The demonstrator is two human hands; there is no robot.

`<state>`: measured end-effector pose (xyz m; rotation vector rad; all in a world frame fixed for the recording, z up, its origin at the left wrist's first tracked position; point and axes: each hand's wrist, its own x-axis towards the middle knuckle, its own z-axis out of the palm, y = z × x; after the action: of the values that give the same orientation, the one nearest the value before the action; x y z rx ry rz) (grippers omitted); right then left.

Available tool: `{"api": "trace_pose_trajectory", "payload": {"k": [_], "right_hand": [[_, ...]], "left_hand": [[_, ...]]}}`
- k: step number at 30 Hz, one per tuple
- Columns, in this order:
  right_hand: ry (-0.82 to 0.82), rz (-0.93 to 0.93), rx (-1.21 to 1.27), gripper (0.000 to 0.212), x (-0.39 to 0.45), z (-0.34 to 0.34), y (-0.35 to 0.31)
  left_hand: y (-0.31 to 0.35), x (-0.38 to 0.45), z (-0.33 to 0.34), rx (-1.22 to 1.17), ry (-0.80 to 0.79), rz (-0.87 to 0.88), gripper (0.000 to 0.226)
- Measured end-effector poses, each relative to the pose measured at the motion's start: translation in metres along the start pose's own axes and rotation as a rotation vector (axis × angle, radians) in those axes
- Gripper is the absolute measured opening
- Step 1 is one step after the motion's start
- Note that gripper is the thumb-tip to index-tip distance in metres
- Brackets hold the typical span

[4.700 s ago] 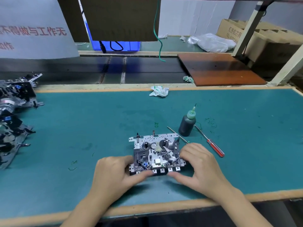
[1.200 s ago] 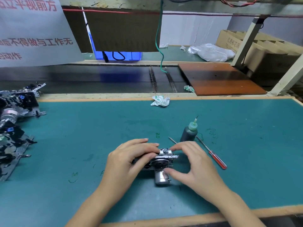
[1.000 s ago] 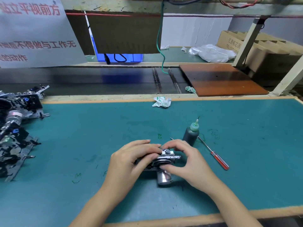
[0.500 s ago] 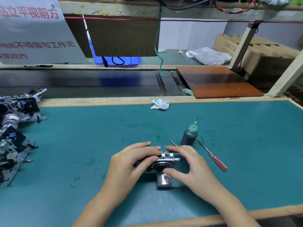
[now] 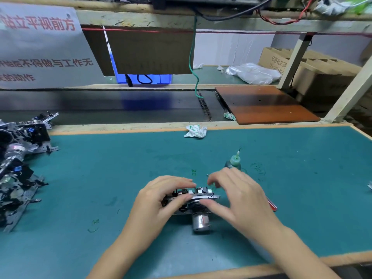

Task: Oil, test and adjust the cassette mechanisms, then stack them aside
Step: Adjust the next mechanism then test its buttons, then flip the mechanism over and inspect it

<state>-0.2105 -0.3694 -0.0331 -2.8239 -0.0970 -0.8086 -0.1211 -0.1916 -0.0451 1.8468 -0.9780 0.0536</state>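
A cassette mechanism [image 5: 201, 196] stands on its edge on the green mat [image 5: 120, 168], its silver motor [image 5: 199, 221] pointing toward me. My left hand [image 5: 159, 202] grips the mechanism's left side, fingers over the top edge and thumb on the front. My right hand [image 5: 241, 198] is at the right side. Its thumb touches the front by the flywheel, and its curved fingers hover just above the top edge. A dark oil bottle [image 5: 234, 161] with a green nozzle stands right behind my right hand.
A heap of other cassette mechanisms [image 5: 18, 164] lies at the mat's left edge. The red handle of a screwdriver [image 5: 271, 204] shows behind my right hand. Crumpled paper [image 5: 195, 131] lies at the far edge, with a brown board [image 5: 263, 103] beyond it.
The mechanism lay flat several seconds ago and has since stood on edge. In the last half second my right fingers have lifted off its top edge; my left hand keeps its grip.
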Motion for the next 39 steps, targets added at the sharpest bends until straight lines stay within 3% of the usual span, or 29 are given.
{"api": "trace_pose_trajectory", "payload": {"k": [3, 6, 9, 13, 23, 29, 32, 39], "right_hand": [[-0.060, -0.239, -0.178, 0.040, 0.021, -0.006, -0.004], [-0.147, -0.384, -0.213, 0.036, 0.031, -0.008, 0.001], [-0.142, -0.440, -0.233, 0.035, 0.028, -0.013, 0.009], [-0.086, -0.444, -0.302, 0.032, 0.006, -0.034, 0.026], [-0.061, 0.033, -0.324, 0.032, -0.089, -0.152, 0.098], [0.010, 0.448, -0.186, 0.033, -0.141, -0.174, 0.153], [0.070, 0.603, -0.185, 0.032, -0.145, -0.175, 0.170], [-0.047, 0.784, -0.370, 0.026, -0.150, -0.172, 0.192]], "left_hand": [[0.000, 0.002, -0.010, 0.144, 0.018, 0.054, 0.020], [0.003, 0.004, -0.013, 0.203, -0.005, 0.062, 0.013], [0.010, 0.007, -0.012, 0.205, -0.052, 0.089, 0.008], [0.031, 0.021, -0.003, 0.219, -0.222, 0.211, 0.018], [0.127, 0.103, 0.125, 0.084, -0.543, 0.581, 0.013], [0.174, 0.151, 0.222, 0.295, -0.617, 0.810, 0.015], [0.189, 0.173, 0.254, 0.350, -0.661, 0.836, 0.017], [0.193, 0.188, 0.294, 0.404, -0.812, 0.828, 0.016]]}}
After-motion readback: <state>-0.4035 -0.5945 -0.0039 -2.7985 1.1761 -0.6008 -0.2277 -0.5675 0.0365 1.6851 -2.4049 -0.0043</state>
